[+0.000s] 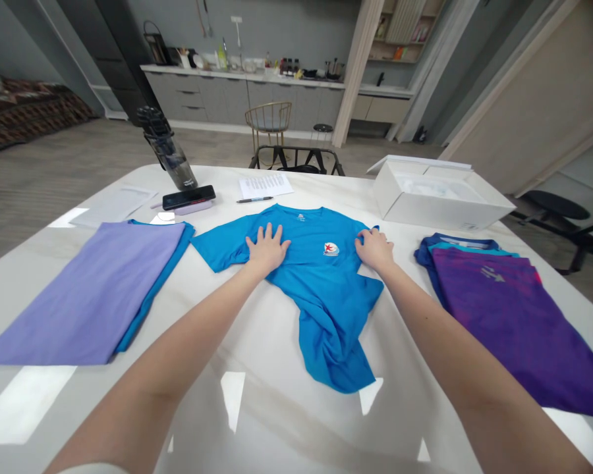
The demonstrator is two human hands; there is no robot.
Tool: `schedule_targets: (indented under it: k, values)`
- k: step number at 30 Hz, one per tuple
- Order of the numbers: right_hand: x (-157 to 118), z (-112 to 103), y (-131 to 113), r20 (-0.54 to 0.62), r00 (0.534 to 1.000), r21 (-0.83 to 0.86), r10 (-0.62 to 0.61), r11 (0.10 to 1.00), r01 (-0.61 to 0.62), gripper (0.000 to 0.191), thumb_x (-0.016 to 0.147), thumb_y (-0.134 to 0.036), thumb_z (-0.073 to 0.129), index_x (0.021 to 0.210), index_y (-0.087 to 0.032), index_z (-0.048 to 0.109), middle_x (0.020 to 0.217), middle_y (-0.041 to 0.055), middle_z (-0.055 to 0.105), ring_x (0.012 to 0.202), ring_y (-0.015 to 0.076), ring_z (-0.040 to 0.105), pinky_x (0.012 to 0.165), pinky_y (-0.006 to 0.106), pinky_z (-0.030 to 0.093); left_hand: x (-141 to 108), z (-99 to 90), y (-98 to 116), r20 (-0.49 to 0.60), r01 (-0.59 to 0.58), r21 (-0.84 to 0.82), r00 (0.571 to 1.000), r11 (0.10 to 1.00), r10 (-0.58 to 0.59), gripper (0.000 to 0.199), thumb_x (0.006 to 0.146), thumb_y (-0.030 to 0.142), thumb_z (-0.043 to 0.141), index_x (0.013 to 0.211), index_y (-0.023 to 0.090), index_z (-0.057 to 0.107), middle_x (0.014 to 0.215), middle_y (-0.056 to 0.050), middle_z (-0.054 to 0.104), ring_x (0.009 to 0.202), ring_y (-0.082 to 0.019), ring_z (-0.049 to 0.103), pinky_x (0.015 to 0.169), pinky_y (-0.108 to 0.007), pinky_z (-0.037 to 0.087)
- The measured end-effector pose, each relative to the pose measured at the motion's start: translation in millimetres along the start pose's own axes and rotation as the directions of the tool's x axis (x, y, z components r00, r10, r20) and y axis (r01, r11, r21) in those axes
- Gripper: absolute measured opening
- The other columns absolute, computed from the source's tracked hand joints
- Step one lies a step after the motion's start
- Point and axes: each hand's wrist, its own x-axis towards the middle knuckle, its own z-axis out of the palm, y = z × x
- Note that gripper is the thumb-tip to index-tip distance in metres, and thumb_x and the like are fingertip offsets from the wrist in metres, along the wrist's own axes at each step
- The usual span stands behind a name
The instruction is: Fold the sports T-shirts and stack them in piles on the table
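Observation:
A blue T-shirt with a small red and white chest emblem lies on the white table in front of me. Its collar points away, and its lower part is bunched and twisted toward me. On the chest near one sleeve, my left hand rests flat with fingers spread. My right hand has its fingers curled on the shirt at the opposite shoulder, pinching the fabric there. Folded lavender and blue garments lie to the left. At the right is a stack of folded shirts, a purple one on top.
An open white box stands at the back right of the table. Toward the back left are a water bottle, a black phone, a pen and a printed sheet. Chairs stand beyond the far edge.

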Motion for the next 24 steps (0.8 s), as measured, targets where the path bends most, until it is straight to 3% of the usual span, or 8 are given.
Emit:
schedule_targets:
  k: [3,7,10,13,15,17,20,24]
  values:
    - [-15,-11,30,0.004,0.998,-0.059,-0.07,0.996,0.07,0.03,0.098,-0.03,0.045,0.113,-0.017,0.068,0.12,0.0185,0.065,0.113,0.0338,0.057,0.09,0.047,0.047,-5,-6.7,-29,0.022,0.101,-0.029,0.995,0.994,-0.1,0.075,0.103,0.063,0.024,0.167,0.026,0.024,0.175,-0.012,0.015,0.16,-0.042,0.014,0.119,-0.077,0.02]
    - [-42,-27,75,0.028,0.972,-0.244,-0.234,0.941,0.233,0.024,0.095,-0.025,0.05,0.106,-0.017,0.069,0.117,0.0179,0.065,0.11,0.0324,0.055,0.083,0.041,0.045,-13,-8.8,-66,0.053,0.094,-0.03,0.994,0.995,-0.093,0.08,0.102,0.067,0.02,0.168,0.022,0.021,0.174,-0.015,0.015,0.16,-0.041,0.015,0.123,-0.07,0.018]
    - [-55,-39,106,0.022,0.976,-0.363,-0.216,0.908,0.209,0.027,0.096,-0.02,0.047,0.107,-0.016,0.072,0.12,0.0205,0.063,0.112,0.035,0.054,0.083,0.043,0.045,-15,-8.0,-86,0.062,0.051,-0.003,0.997,0.999,-0.05,0.082,0.101,0.071,0.021,0.167,0.022,0.024,0.174,-0.014,0.016,0.161,-0.038,0.014,0.125,-0.067,0.015]
    - [-56,-47,115,0.016,0.987,-0.361,-0.161,0.919,0.156,0.03,0.095,-0.013,0.048,0.107,-0.016,0.074,0.121,0.0216,0.065,0.114,0.0361,0.055,0.085,0.044,0.047,-14,-10.7,-89,0.027,0.017,0.009,0.999,1.0,-0.017,0.082,0.101,0.07,0.024,0.165,0.02,0.029,0.173,-0.016,0.021,0.16,-0.039,0.017,0.125,-0.069,0.014]
    - [-54,-46,100,-0.012,0.984,-0.252,-0.176,0.953,0.168,0.033,0.094,-0.011,0.048,0.113,-0.016,0.074,0.123,0.0202,0.066,0.115,0.0336,0.058,0.089,0.042,0.049,-16,-13.9,-76,-0.065,-0.048,0.008,0.997,0.999,0.049,0.077,0.103,0.065,0.029,0.162,0.016,0.036,0.17,-0.018,0.029,0.158,-0.038,0.023,0.125,-0.067,0.014]
    - [-55,-40,70,-0.028,0.97,-0.054,-0.24,0.97,0.238,0.032,0.096,-0.015,0.049,0.116,-0.017,0.074,0.123,0.0168,0.068,0.114,0.029,0.061,0.095,0.038,0.049,-21,-15.8,-50,-0.143,-0.188,-0.009,0.972,0.982,0.185,0.067,0.105,0.056,0.034,0.157,0.015,0.045,0.165,-0.017,0.039,0.156,-0.033,0.031,0.128,-0.062,0.014]
    - [-64,-27,17,0.02,0.933,0.22,-0.36,0.912,0.347,0.027,0.101,-0.028,0.052,0.114,-0.02,0.074,0.118,0.0107,0.071,0.11,0.0237,0.064,0.097,0.034,0.048,-32,-11.8,3,-0.063,-0.43,-0.123,0.903,0.894,0.426,0.053,0.107,0.049,0.039,0.15,0.022,0.052,0.157,-0.01,0.053,0.146,-0.024,0.046,0.129,-0.051,0.019]
    - [-85,-20,-20,0.122,0.919,0.177,-0.374,0.92,0.351,0.037,0.098,-0.051,0.061,0.116,-0.023,0.075,0.114,0.0106,0.073,0.111,0.0296,0.063,0.092,0.041,0.047,-50,5.1,62,0.034,-0.546,-0.173,0.828,0.82,0.559,0.048,0.106,0.041,0.046,0.151,0.024,0.051,0.152,-0.011,0.058,0.142,-0.026,0.051,0.123,-0.049,0.029]
